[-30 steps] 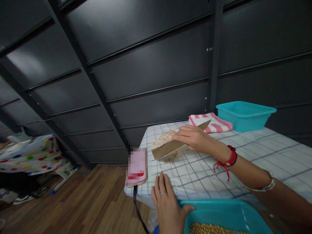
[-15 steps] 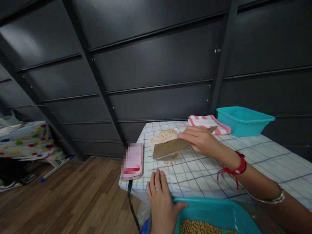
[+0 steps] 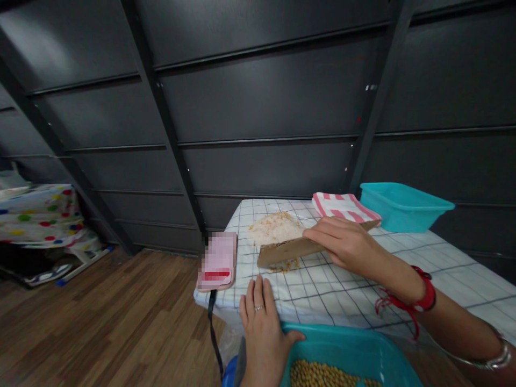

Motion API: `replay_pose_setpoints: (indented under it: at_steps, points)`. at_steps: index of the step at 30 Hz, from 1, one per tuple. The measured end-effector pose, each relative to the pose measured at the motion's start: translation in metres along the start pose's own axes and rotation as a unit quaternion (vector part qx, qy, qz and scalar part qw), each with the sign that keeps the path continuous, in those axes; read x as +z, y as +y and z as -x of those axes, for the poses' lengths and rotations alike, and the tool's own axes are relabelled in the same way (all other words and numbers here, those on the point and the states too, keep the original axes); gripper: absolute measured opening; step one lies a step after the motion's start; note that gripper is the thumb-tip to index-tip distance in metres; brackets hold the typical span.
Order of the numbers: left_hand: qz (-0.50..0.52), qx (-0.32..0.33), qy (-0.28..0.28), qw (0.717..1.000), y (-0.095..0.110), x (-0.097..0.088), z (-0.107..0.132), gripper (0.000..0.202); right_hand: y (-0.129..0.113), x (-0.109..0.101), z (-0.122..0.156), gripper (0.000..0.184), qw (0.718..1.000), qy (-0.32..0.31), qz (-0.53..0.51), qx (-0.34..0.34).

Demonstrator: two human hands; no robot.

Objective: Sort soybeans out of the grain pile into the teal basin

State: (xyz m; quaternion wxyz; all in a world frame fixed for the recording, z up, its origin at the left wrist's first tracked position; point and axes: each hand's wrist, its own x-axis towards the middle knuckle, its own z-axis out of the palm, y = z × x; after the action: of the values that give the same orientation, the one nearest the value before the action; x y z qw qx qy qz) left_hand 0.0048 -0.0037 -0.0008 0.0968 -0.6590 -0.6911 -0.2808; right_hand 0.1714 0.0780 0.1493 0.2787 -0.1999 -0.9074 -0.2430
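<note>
My right hand (image 3: 349,243) is closed round a strip of brown cardboard (image 3: 284,252), held on edge and slanting over the checked tablecloth (image 3: 322,285). Just beyond the cardboard lies a heap of pale, rice-like grains (image 3: 276,228) with yellow bits among them. A few yellow pieces (image 3: 289,265) are scattered on its near side. My left hand (image 3: 264,330) lies flat at the table's front edge, fingers stretched out, its thumb touching the rim of a teal plastic basin (image 3: 342,332). Inside that basin are many yellowish-brown beans (image 3: 322,373).
A pink phone (image 3: 220,258) with a black strap lies on the table's left edge. At the back are a folded pink-and-white towel (image 3: 341,205) and a second teal basin (image 3: 405,207). A dark panelled wall (image 3: 266,97) stands behind. Far left, a dotted cloth (image 3: 40,215) covers another table.
My right hand and the cardboard have shifted a little right and nearer, with the cardboard tilted differently. More of the pale heap shows. My left hand stays in place.
</note>
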Motion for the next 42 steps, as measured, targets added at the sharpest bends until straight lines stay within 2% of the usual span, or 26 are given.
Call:
replay_pose_setpoints:
  at_steps: [12,18,25,32,37,42]
  points:
    - [-0.005,0.004,-0.001,1.000,-0.002,-0.001,-0.001,0.101,-0.011,-0.010,0.002,0.034,1.000,-0.009,0.002,-0.002]
    - [-0.015,0.016,0.009,1.000,-0.003,0.000,0.000,0.102,-0.014,-0.009,0.002,0.031,1.000,-0.007,0.016,-0.004]
    - [-0.017,0.020,0.017,1.000,-0.005,0.002,0.000,0.100,-0.016,-0.017,0.001,0.031,1.000,-0.007,0.016,-0.005]
    - [-0.019,0.021,0.022,0.999,-0.003,0.001,0.000,0.099,-0.018,-0.011,-0.001,0.027,0.999,-0.015,0.048,-0.012]
    - [-0.013,0.022,0.023,0.999,-0.002,0.001,0.000,0.099,-0.020,-0.017,0.002,0.030,0.999,-0.032,0.027,-0.001]
    - [-0.013,0.025,0.028,0.999,-0.002,0.001,0.001,0.099,-0.020,-0.017,0.002,0.029,0.999,-0.016,0.046,-0.009]
